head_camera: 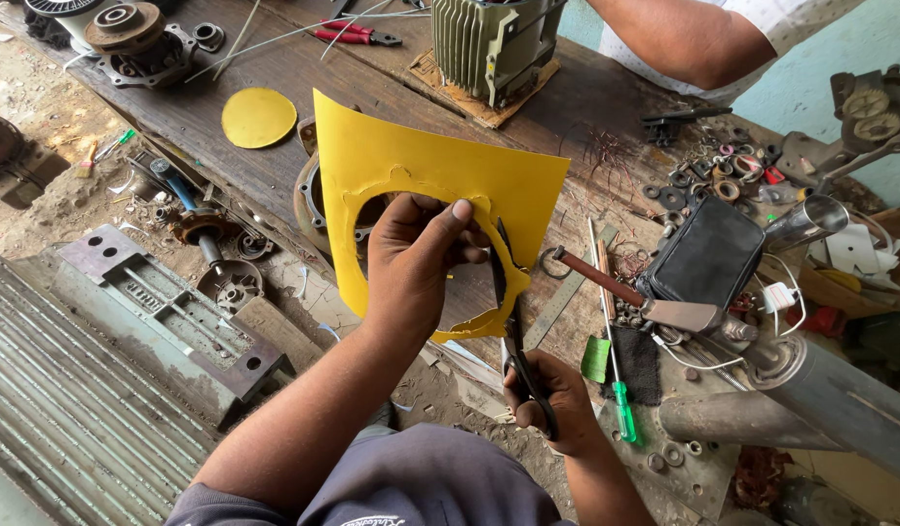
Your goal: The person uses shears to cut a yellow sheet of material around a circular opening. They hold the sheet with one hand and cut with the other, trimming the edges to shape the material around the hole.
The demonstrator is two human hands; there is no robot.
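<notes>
Presently noted, by item:
Left hand [411,255]: raised over the bench [275,88]; grip closed on the yellow sheet [421,161], thumb across the inner edge of its cut-out, fingers passing behind.
Yellow sheet: held up and tilted above the bench edge; large round opening with notched outline cut through its middle; lower rim narrow.
Right hand [547,394]: low, near the body; grip wrapped through the handles of black scissors [508,312].
Black scissors: pointing up and away; blades at the right inner edge of the opening, touching the sheet; how far the blades are parted cannot be told.
Yellow disc [258,117]: flat on the bench, well apart from the sheet, to its upper left.
Finned motor housing [491,41]: upright on a board at the far side.
Red-handled pliers [348,35]: lying near the housing.
Green-handled screwdriver [618,390]: just beside the right hand.
Another person's arm [679,39]: resting at the far bench edge.
</notes>
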